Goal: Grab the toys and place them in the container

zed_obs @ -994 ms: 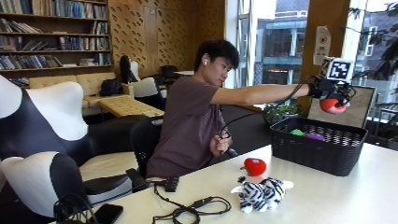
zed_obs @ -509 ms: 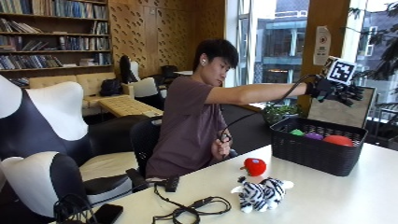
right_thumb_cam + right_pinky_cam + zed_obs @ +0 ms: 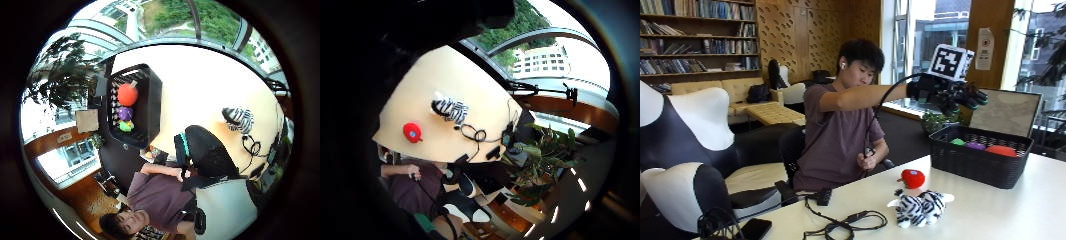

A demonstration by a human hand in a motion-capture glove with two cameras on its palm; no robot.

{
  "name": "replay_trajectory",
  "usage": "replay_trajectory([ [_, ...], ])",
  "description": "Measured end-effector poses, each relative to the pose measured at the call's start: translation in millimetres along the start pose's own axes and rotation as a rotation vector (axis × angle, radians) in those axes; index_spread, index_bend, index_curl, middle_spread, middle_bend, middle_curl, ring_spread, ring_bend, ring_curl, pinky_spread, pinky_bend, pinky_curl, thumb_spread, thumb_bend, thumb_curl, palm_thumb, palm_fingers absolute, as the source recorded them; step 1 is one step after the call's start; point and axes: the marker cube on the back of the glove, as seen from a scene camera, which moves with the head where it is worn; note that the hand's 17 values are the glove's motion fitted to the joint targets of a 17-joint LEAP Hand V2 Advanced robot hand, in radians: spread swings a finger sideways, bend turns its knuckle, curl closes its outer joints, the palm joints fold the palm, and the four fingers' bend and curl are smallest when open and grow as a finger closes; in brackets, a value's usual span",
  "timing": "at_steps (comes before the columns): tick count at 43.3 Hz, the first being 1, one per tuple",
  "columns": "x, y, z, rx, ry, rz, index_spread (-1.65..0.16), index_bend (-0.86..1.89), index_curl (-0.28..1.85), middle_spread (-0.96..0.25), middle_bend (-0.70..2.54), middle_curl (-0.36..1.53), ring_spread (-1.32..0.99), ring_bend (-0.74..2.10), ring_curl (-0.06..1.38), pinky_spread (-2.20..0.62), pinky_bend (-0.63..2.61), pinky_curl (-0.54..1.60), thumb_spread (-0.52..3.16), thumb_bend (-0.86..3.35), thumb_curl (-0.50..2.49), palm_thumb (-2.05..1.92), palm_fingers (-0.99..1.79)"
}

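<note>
My gloved right hand [image 3: 951, 95] hangs in the air above the near left end of the black basket [image 3: 973, 165], fingers spread and holding nothing. Inside the basket lie a red-orange ball [image 3: 1000, 150], a purple toy [image 3: 975, 145] and a green toy [image 3: 958, 142]; the thumb side palm view shows the same ball [image 3: 127, 93], purple toy [image 3: 125, 113] and green toy [image 3: 126, 126]. On the table in front of the basket stand a small red toy [image 3: 911, 178] and a plush zebra [image 3: 919, 207], also seen as the zebra [image 3: 449, 109] and red toy [image 3: 412, 132].
Black cables [image 3: 846, 225] and a small black box [image 3: 823, 196] lie on the pale table [image 3: 1013, 215] near its left edge. The person's bare left hand [image 3: 865, 161] holds a cable at the table edge. A board [image 3: 1006, 112] leans behind the basket.
One second ago my hand held the red-orange ball over the basket. It let go; the ball now lies in the basket and the hand has drawn back, empty.
</note>
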Motion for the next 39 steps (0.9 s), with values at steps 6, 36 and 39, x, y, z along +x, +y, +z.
replay_trajectory([
  [6,68,11,46,-0.04,-0.098,0.066,-0.2,0.03,0.14,0.06,0.1,0.21,0.07,0.18,0.41,0.09,0.98,0.36,1.3,-0.01,0.47,0.2,-0.37],
  [36,63,-42,309,0.002,-0.212,0.124,-0.13,0.05,0.04,-0.03,0.56,0.34,-0.11,0.64,0.5,-0.03,0.98,0.34,1.22,0.01,0.38,0.15,0.31],
  [39,66,-46,308,0.063,-0.217,0.126,-0.13,0.06,0.03,-0.07,0.69,0.39,-0.18,0.76,0.53,-0.07,0.96,0.32,1.25,0.01,0.38,0.18,0.42],
])
